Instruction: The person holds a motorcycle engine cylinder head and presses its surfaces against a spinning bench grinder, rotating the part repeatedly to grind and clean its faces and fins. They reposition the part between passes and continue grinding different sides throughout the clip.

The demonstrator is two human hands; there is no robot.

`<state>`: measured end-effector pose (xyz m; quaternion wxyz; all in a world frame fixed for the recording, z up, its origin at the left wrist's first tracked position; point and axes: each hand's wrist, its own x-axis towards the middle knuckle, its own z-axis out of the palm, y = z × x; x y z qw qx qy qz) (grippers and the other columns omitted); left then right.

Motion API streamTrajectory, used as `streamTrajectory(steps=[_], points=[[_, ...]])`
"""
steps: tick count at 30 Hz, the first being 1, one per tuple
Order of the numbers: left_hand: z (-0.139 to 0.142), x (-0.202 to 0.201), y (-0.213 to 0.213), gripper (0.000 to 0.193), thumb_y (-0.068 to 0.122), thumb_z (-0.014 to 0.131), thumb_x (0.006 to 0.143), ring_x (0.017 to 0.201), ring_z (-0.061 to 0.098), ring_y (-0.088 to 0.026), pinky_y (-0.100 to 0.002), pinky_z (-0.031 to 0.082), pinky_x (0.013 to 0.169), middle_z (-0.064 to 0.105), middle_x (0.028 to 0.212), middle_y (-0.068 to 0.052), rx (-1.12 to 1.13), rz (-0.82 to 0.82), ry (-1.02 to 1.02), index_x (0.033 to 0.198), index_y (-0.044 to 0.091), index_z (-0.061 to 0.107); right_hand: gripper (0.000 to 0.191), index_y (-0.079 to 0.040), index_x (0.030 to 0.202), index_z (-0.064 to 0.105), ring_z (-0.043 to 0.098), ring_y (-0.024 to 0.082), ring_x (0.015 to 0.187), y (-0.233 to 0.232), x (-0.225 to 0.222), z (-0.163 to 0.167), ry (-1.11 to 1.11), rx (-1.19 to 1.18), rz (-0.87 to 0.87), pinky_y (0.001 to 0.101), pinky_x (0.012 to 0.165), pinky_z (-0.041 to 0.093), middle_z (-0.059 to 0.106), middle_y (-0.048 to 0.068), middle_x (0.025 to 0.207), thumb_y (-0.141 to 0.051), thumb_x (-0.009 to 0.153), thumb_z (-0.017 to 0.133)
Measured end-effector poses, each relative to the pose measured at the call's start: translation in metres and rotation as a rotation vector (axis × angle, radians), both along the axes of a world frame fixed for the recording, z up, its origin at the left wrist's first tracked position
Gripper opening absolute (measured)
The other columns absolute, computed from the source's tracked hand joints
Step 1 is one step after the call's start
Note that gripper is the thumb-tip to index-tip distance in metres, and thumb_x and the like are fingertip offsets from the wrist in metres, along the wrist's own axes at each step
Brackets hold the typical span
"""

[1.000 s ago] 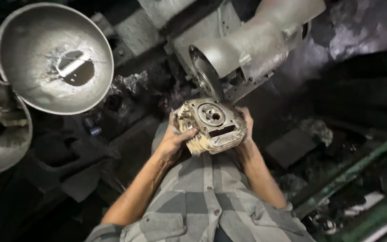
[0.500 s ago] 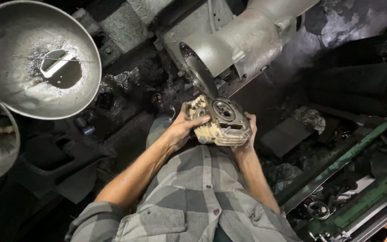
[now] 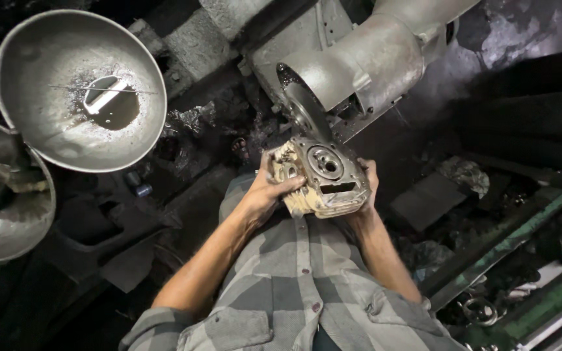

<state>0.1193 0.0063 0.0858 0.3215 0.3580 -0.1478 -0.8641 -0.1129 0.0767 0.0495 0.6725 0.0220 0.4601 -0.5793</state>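
Grey plaid shirt (image 3: 307, 292) fills the bottom of the view, sleeves rolled, both forearms reaching up to the middle. Left hand (image 3: 265, 192) grips the left side of a metal casting (image 3: 323, 177); its fingers (image 3: 289, 187) curl over the finned edge, slightly apart, thumb up along the near corner. Right hand (image 3: 367, 185) cups the right side; only fingertips show at the top edge, closed against the metal, rest hidden behind the part. Casting is pale, dirty aluminium, blocky, with a round bore and a rectangular slot on the face turned to the camera. It sits at chest height, centre frame, its top edge just at or touching a dark disc (image 3: 308, 116); contact cannot be told. Disc sticks out of a grey machine housing (image 3: 372, 55) above. Left of it, a grey metal bowl (image 3: 53, 130) with dark liquid and a flat strip in its bottom. Second bowl (image 3: 1, 214) at the left edge, partly under the first. Green rail (image 3: 521, 224) runs diagonally at right. Floor dark, cluttered with scrap. No labels or packages readable.
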Motion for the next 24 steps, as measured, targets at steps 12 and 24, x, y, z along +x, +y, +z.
streamTrajectory(steps=[12, 24], points=[[-0.017, 0.026, 0.03, 0.084, 0.01, 0.082, 0.083, 0.132, 0.054, -0.023, -0.038, 0.049, 0.111, 0.052, 0.14, -0.011, -0.224, 0.131, -0.074, 0.149, 0.014, 0.032, 0.058, -0.001, 0.132, 0.061, 0.067, 0.03, 0.114, -0.028, 0.003, -0.022, 0.076, 0.048, 0.063, 0.0428, 0.104, 0.053, 0.069, 0.015, 0.128, -0.047, 0.097, 0.054], [-0.018, 0.026, 0.006, 0.089, 0.026, 0.082, 0.08, 0.138, 0.051, -0.029, -0.045, 0.05, 0.11, 0.049, 0.151, -0.009, 0.018, 0.163, 0.063, 0.155, 0.017, 0.035, 0.1, -0.002, 0.147, 0.049, 0.062, 0.033, 0.127, -0.055, 0.033, 0.042, 0.053, 0.048, 0.138, 0.0486, 0.107, 0.052, 0.06, 0.019, 0.142, -0.082, 0.088, 0.038]])
